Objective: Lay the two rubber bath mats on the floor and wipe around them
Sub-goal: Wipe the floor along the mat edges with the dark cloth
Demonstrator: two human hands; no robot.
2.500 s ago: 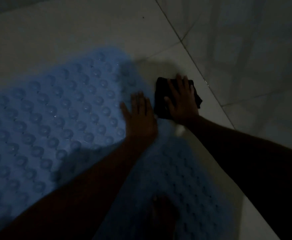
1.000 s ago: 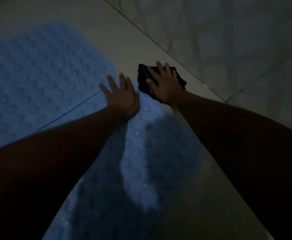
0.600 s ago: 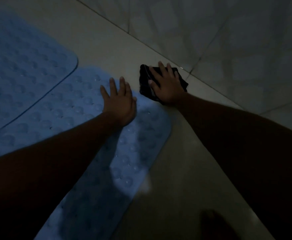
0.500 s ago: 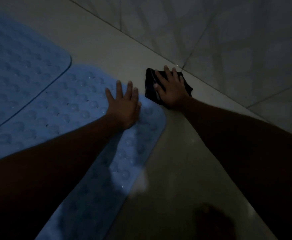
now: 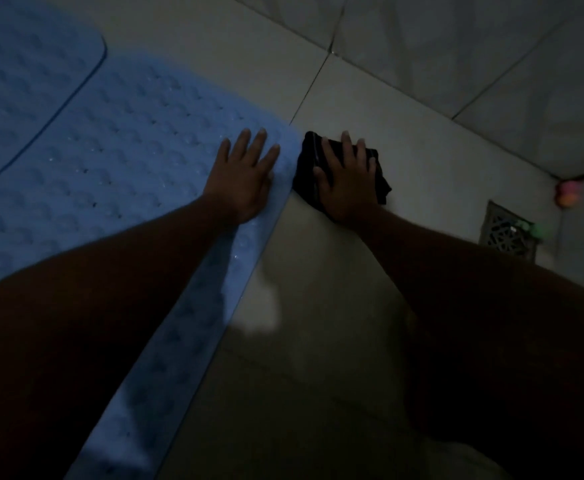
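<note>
Two light blue bumpy rubber bath mats lie flat on the pale tiled floor. The nearer mat (image 5: 138, 147) runs from the middle toward the bottom left, and the farther mat (image 5: 23, 64) overlaps it at the top left. My left hand (image 5: 245, 174) rests flat, fingers spread, on the nearer mat's right corner. Just right of that corner my right hand (image 5: 347, 178) presses a black cloth (image 5: 306, 168) flat onto the floor tile.
A tiled wall (image 5: 456, 46) rises along the top right. A square metal floor drain (image 5: 507, 230) sits at the right near the corner, with small pink and orange objects (image 5: 567, 194) beside it. The room is dim.
My right hand has slid the black cloth along the floor past the nearer mat's corner, and my left hand shifted on the mat. The view swung right, revealing the drain.
</note>
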